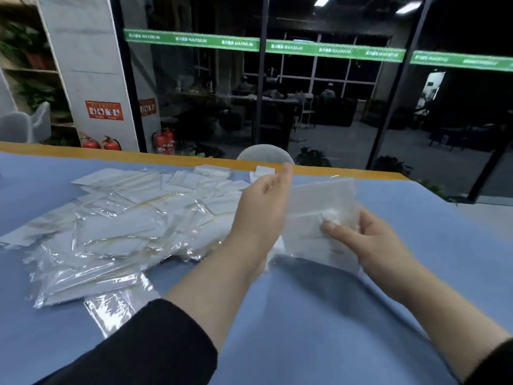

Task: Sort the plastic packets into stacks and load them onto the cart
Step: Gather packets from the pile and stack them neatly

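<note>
Two hands are on one small bundle of plastic packets (319, 218), held upright just above the blue table (416, 245) toward its right side. Our left hand (261, 212) stands against the bundle's left edge, fingers straight and pointing up, bracing it rather than gripping. Our right hand (363, 240) holds the bundle from the right: the thumb lies across its near face, the other fingers are curled behind it.

Left of the hands lies the loose heap of plastic packets (119, 232), spread over the table from its near edge to the far orange rim. No cart is in view.

We judge this to be the sorting step: squaring a gathered handful into a stack, with most of the packets not yet sorted. Next the bundle wants its edges tapped level and setting down on bare table, well apart from the heap, since slick film slides easily.
</note>
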Motion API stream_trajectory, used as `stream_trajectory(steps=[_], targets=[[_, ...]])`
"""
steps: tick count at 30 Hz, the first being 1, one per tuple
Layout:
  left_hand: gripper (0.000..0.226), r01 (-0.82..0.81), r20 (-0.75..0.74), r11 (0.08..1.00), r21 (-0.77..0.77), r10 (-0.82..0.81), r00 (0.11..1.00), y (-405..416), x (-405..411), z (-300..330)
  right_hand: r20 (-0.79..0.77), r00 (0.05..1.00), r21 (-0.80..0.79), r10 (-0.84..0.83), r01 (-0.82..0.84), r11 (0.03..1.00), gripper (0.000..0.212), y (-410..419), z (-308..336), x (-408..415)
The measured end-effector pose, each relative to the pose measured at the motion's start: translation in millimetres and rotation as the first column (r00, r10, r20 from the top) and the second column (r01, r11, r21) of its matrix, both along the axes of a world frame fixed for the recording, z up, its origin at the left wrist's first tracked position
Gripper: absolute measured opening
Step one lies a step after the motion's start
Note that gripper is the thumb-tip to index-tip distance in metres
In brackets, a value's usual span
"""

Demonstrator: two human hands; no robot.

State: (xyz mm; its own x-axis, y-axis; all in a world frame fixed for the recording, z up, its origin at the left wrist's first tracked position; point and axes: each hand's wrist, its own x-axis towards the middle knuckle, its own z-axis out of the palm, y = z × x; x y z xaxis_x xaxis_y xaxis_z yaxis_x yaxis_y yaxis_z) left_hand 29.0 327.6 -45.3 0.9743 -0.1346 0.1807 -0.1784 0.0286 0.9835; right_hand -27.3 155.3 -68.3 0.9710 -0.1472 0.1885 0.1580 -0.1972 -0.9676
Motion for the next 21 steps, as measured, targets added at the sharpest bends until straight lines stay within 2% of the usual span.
stream_trajectory(steps=[3, 5, 7, 9, 12, 15, 17, 21], targets=[[0.045, -0.108, 0.016, 0.994, 0.037, 0.107, 0.994, -17.8, -6.2, -17.9, 0.023, 1.000, -0.099, 0.007, -0.005, 0.995, 0.037, -3.5, -7.9, 0.1], [0.053, -0.148, 0.035, 0.988, 0.032, 0.147, 0.988, -15.6, -1.0, -22.9, 0.042, 0.999, -0.128, 0.022, -0.017, 0.992, 0.045, -10.1, -6.7, 2.7], [0.056, -0.158, 0.102, 0.985, 0.070, 0.150, 0.983, -10.9, 4.8, -26.1, 0.024, 0.999, -0.234, 0.032, -0.026, 0.972, 0.049, -18.8, -8.4, 5.8], [0.041, -0.115, 0.123, 0.988, 0.105, 0.102, 0.987, -8.8, 6.0, -31.6, -0.009, 0.998, -0.363, 0.059, -0.058, 0.930, 0.043, -26.1, -8.6, 6.6], [0.030, -0.114, 0.148, 0.970, 0.217, 0.083, 0.985, -12.9, 4.9, -37.7, -0.033, 0.992, -0.445, 0.120, -0.122, 0.887, 0.024, -32.7, -6.0, 4.5], [0.017, -0.124, 0.146, 0.981, 0.149, 0.103, 0.984, -18.4, 2.1, -36.5, -0.022, 0.986, -0.492, 0.164, -0.153, 0.857, 0.014, -32.7, -4.5, 3.8], [0.027, -0.102, 0.128, 0.988, 0.113, 0.087, 0.988, -18.3, 1.1, -35.5, -0.024, 0.982, -0.508, 0.187, -0.173, 0.844, 0.014, -30.0, -6.5, 4.9], [0.053, -0.033, 0.200, 0.974, 0.225, -0.013, 0.980, -20.6, -7.5, -30.4, -0.003, 0.985, -0.599, 0.174, -0.141, 0.788, 0.020, -23.4, -9.8, 5.9]])
